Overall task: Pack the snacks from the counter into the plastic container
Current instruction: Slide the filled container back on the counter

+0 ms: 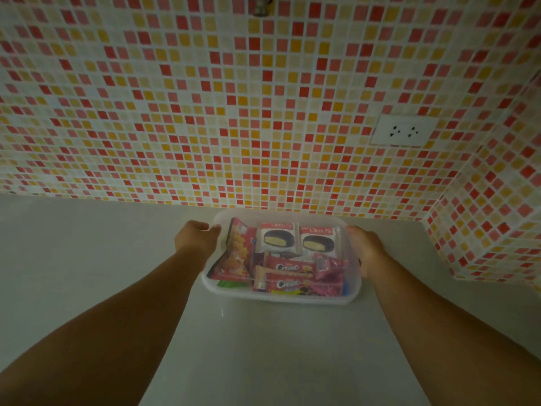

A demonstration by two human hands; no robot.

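From the head camera, I saw a clear plastic container (281, 300) sitting on the pale counter (87, 259), close to the tiled wall (205, 112). It was full of snacks. No loose snacks lay on the counter that I could see, so the packing looked done.

The left hand (196, 240) gripped the left side of the container near the far corner. The right hand (367, 249) gripped the right side. The hands were well apart, one on each wall, and both were closed on the box.

What could go wrong? I think the box could tip if one hand lifted faster than the other, and the snacks piled on top could slide out, since no lid was on. The thin walls might also bend under a hard squeeze.

Two white packs (278, 238) at the back said "Choco Pie" and showed a dark round cake. Two red packs (292, 266) in front had a word that started "Cre"; the rest was too blurry. The orange bag (237, 253) on the left had writing I could not read. A white socket (405, 131) sat on the wall.
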